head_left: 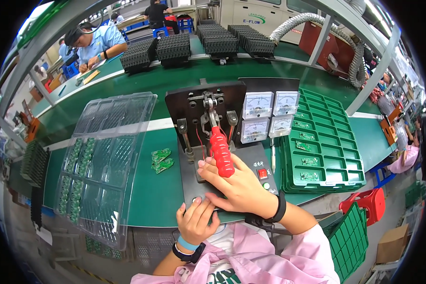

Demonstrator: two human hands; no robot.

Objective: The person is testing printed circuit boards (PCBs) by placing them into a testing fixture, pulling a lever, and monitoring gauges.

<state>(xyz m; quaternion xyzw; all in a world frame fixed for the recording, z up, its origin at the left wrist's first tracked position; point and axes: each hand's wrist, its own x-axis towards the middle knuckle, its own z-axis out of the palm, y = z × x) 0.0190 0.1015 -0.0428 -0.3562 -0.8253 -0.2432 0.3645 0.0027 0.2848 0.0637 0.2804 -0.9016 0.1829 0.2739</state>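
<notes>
A black test fixture with a toggle clamp and ribbed red handle (221,154) stands before me. My right hand (239,187) is under the handle, fingers stretched left over the fixture's bed (201,173), thumb apart; whether a board lies under them is hidden. Along the front of the fixture's panel (190,184) rests my left hand (196,222), fingers slightly bent, thumb apart and nothing visible in it. Two or so loose green circuit boards (162,162) lie left of the fixture. On its right are dial meters (258,105), a red switch (263,174) and a green button (266,186).
At left, a clear plastic tray (120,163) holding rows of green boards overhangs the bench edge. Stacked green compartment trays (324,158) stand at right, some boards inside. Black racks (173,47) line the far side. A co-worker (97,45) sits far left. A red stool (371,206) is right.
</notes>
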